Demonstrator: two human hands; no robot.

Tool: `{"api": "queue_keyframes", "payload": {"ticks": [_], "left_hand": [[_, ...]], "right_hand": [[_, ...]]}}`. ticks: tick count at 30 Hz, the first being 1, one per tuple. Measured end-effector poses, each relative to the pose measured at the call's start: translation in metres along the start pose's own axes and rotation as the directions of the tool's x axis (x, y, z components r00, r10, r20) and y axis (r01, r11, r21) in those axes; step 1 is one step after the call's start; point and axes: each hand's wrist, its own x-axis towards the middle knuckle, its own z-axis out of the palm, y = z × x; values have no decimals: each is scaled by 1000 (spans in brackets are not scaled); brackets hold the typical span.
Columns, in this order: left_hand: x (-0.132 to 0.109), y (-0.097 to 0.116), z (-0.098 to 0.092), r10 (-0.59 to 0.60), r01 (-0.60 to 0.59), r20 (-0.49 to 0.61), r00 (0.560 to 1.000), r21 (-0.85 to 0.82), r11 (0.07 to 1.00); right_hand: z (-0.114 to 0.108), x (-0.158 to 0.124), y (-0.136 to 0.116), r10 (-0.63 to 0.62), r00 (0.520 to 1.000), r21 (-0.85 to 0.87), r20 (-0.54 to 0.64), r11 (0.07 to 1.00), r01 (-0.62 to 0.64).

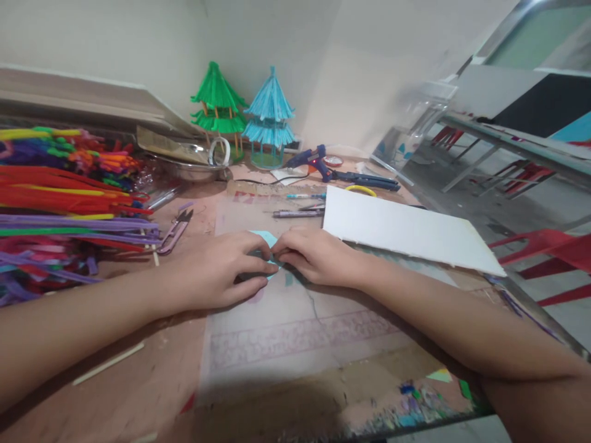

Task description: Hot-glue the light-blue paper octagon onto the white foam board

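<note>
A small light blue piece, apparently paper or card (265, 236), lies flat on the work mat between my hands, partly covered by fingers. My left hand (221, 267) curls over its left side, fingertips pressed on it. From the other side my right hand (316, 255) pinches its right edge, thumb and fingers together. The fingertips of both hands nearly meet. Underneath is a pale translucent mat (295, 344) with a faint printed band. Just beyond the hands are pens (298, 214), and a white foam board (410, 231) lies above my right forearm.
Bundles of coloured pipe cleaners (69, 197) fill the left, with thread snips (175, 232) beside them. At the back stand a green tiered model (217, 101) and a blue one (269, 117), a metal bowl (184, 169), a glue gun (311, 160) and pliers (364, 180). Scraps (418, 403) litter the front edge.
</note>
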Motion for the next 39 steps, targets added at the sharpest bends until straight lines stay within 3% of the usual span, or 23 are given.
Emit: {"api": "queue_keyframes", "payload": {"ticks": [4,10,14,17,20,24,31,36,39], "left_hand": [[0,-1,0,-2,1,20,1000,8,1000],[-2,-2,2,-6,6,2,1000,-14,1000],[-2,-3,2,-2,2,11,1000,-1,1000],[-1,-3,1,16,-16,17,1000,-1,1000],[-1,-4,1,81,-81,0,997,-30,996],[-3,-4,1,142,-144,-30,989,-67,987],[-1,-1,-3,79,-81,-51,996,-43,996],[-2,-1,3,101,-98,28,994,-97,990],[-4,-2,5,73,-68,46,996,-98,993]], "right_hand": [[1,1,3,34,999,-102,-32,994,-37],[1,-2,3,-2,999,71,-32,997,4],[0,-2,6,36,997,19,-62,999,-35],[-1,-2,9,122,972,129,-201,987,-97],[-4,-3,10,290,907,300,-305,933,-198],[-4,-5,10,366,891,374,-269,892,-253],[-8,-7,6,263,947,325,-185,926,-193],[-19,-9,-4,171,984,308,-45,939,-150],[-16,-10,-6,163,986,302,-27,942,-148]]}}
